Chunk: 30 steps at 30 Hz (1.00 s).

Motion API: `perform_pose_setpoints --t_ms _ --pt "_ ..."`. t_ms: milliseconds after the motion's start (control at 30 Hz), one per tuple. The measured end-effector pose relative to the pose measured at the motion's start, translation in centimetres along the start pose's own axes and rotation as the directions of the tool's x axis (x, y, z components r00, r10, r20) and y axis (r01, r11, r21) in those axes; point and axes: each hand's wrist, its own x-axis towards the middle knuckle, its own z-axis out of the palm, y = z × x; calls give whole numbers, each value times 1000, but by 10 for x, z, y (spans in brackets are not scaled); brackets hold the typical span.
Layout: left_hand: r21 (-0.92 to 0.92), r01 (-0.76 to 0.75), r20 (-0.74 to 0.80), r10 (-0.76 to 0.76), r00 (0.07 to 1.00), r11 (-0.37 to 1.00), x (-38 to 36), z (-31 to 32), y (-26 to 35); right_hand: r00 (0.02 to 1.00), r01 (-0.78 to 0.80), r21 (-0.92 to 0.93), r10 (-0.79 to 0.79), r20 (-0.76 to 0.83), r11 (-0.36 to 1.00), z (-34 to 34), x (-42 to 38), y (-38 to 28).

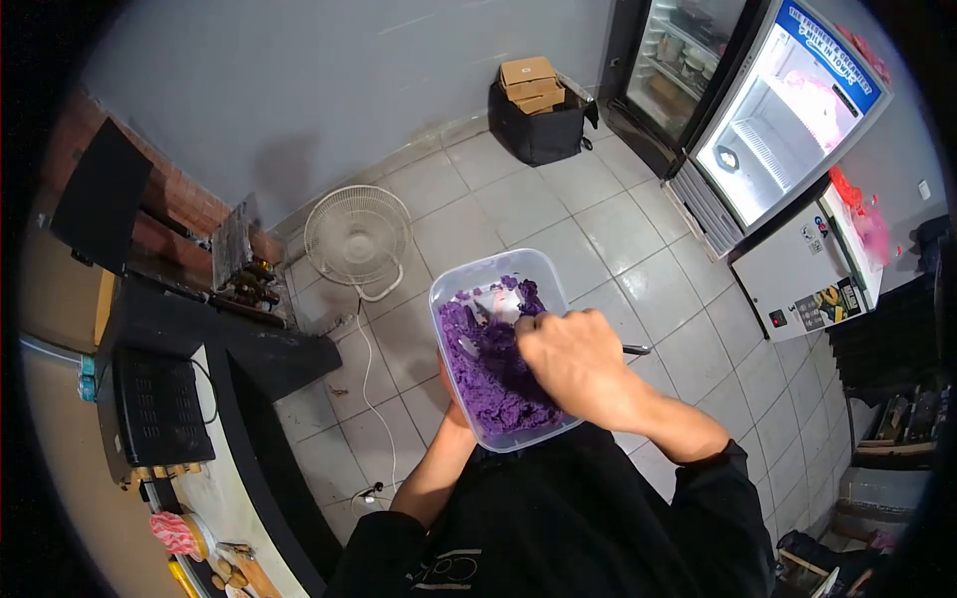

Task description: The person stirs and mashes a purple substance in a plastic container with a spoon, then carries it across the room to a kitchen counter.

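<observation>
A clear plastic container (543, 261) is held out in front of my body, with crumbly purple mash (498, 399) spread over most of its bottom. A bare patch shows near its far end. My left hand (455, 397) grips the container from its left side and underneath, its fingers mostly hidden. Over the container's right half, my right hand (573, 357) is closed around a metal utensil (638, 349), whose handle end pokes out to the right of the fist. The utensil's working end is down at the mash, and I cannot tell whether it is a spoon or a fork.
On the tiled floor (518, 204) ahead stands a white fan (357, 237) with a trailing cord. A black bag (543, 135) holding cardboard boxes (528, 75) leans by the wall. To the right are a lit display fridge (773, 130) and a white chest freezer (797, 264); a counter (229, 478) runs along the left.
</observation>
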Motion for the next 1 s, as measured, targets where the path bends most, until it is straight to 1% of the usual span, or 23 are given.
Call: perform_pose_setpoints --t_ms 67,100,167,267,300,400,467,600,633,733,767,867,900,1000 --pt "-28 -32 -79 30 996 999 -1 -10 -4 999 -24 48 23 24 999 7 6 -1" --pt "-44 -48 -119 42 992 998 -2 -16 -6 1000 -1 65 1 12 998 12 9 -3" --pt "14 -77 -190 78 979 997 -6 -31 -10 999 54 96 -52 -14 994 21 13 -4" --pt "91 -107 -145 119 982 990 -4 -31 -8 996 70 133 -63 -56 989 26 17 -6" --pt "48 -68 -140 75 987 996 0 -28 -7 994 101 118 -96 -44 988 26 18 -7" --pt "-34 -7 -84 4 996 999 1 -3 -8 981 195 84 -195 -9 977 28 17 -12" --pt "-36 36 -40 -37 999 999 4 7 -6 969 248 58 -248 0 967 37 15 -14" --pt "8 71 -5 -71 997 997 2 3 -4 960 280 91 -277 -43 956 38 10 -13" --pt "17 73 -3 -73 997 997 2 1 -3 966 257 84 -260 19 963 30 10 -9" --pt "31 74 2 -74 997 997 4 -3 0 985 170 126 -171 -8 977 11 5 5" --pt "37 71 4 -71 997 997 4 -4 1 991 110 126 -118 58 986 -1 4 7" --pt "38 73 5 -74 997 997 2 -3 1 994 60 100 -69 91 993 -17 -8 13" --pt "37 75 9 -75 997 997 1 -2 1 993 86 153 -97 63 984 -20 -13 13" --pt "32 76 18 -77 997 997 1 1 -1 976 140 176 -166 143 974 -22 -18 8"
